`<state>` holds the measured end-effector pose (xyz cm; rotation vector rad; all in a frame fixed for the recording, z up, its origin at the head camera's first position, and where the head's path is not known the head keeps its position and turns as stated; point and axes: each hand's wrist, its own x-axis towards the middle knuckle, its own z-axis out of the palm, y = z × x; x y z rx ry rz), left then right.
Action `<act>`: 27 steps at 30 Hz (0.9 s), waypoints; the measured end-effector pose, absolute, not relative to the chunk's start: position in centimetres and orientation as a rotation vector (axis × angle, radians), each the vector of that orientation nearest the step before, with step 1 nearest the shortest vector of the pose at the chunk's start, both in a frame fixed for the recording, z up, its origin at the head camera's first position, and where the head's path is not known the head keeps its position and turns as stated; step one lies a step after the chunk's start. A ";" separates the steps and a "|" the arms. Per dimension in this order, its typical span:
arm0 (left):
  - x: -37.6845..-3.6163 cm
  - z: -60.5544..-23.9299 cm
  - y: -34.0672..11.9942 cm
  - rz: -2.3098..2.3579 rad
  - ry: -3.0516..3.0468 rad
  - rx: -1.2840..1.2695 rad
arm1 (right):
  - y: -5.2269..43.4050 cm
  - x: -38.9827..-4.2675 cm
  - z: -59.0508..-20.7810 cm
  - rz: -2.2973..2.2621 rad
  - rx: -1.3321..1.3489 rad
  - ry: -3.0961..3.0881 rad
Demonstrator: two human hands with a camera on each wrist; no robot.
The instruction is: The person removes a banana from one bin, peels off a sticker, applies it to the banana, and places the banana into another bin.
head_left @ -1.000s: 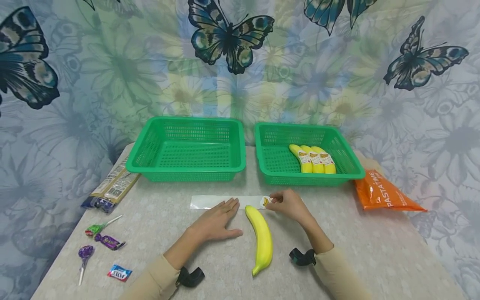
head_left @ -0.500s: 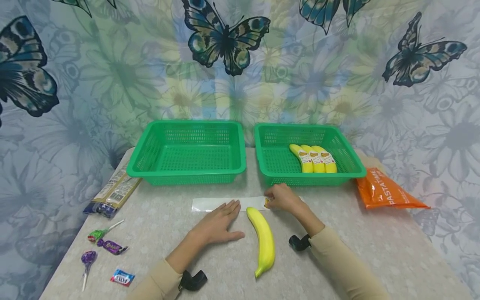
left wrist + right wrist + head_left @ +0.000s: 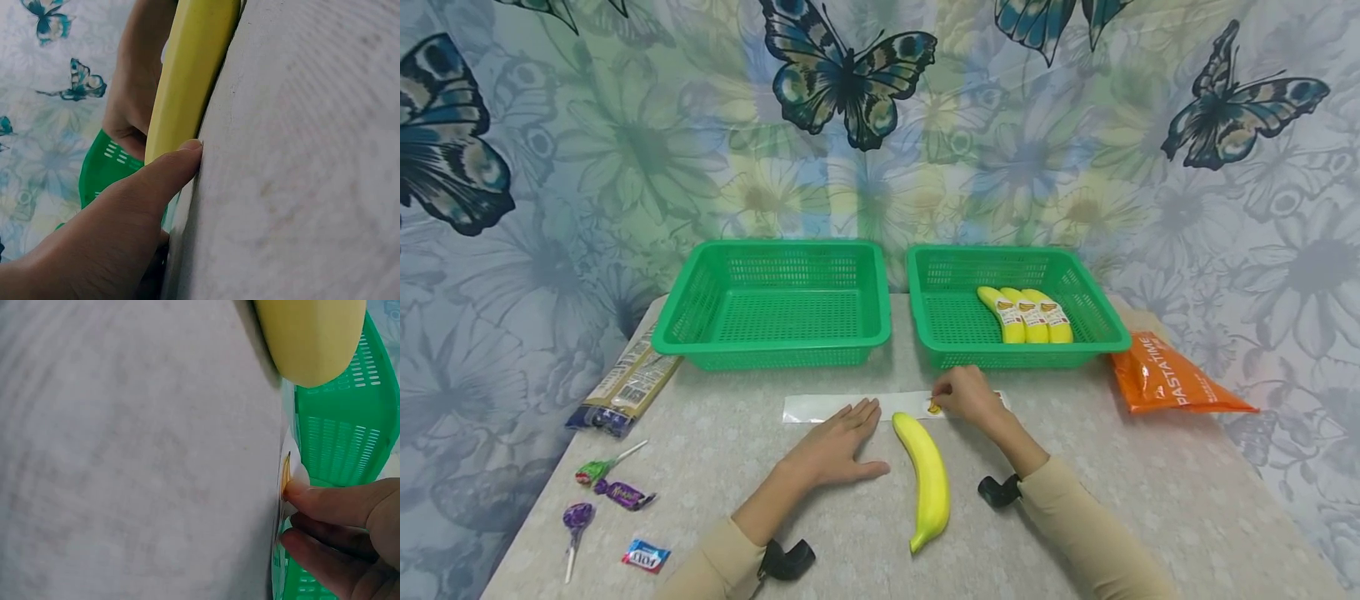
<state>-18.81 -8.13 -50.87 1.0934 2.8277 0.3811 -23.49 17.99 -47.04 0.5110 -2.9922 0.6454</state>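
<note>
Left hand (image 3: 835,446): flat on the desk (image 3: 1150,500), fingers straight, fingertips on a white backing strip (image 3: 820,407), holding nothing. Right hand (image 3: 970,396): fingers pinching a banana sticker (image 3: 933,407) on the strip. Loose banana (image 3: 927,479): lying between both hands, mid-desk. Two green baskets along the far edge: left basket (image 3: 775,337); right basket (image 3: 1097,333) with three stickered bananas (image 3: 1026,315).
</note>
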 end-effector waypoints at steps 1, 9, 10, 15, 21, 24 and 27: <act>-18.8 -50.9 -8.1 0.384 2.827 1.095 | 18.1 -23.4 -47.0 0.661 0.495 -2.987; -18.7 -50.6 -7.8 0.372 2.834 1.078 | 19.2 -22.8 -46.3 0.778 0.412 -2.917; -18.7 -50.5 -7.7 0.377 2.836 1.076 | 19.3 -22.8 -46.3 0.780 0.409 -2.908; -18.6 -50.3 -7.7 0.385 2.837 1.059 | 20.0 -22.3 -45.9 0.784 0.405 -2.865; -18.6 -50.3 -7.8 0.385 2.859 1.031 | 20.6 -21.5 -45.4 0.858 0.383 -2.841; -18.6 -50.4 -7.9 0.396 2.864 1.023 | 21.1 -21.1 -45.1 0.877 0.379 -2.815; -18.5 -50.4 -7.9 0.409 2.866 1.014 | 21.7 -20.8 -44.7 0.851 0.387 -2.750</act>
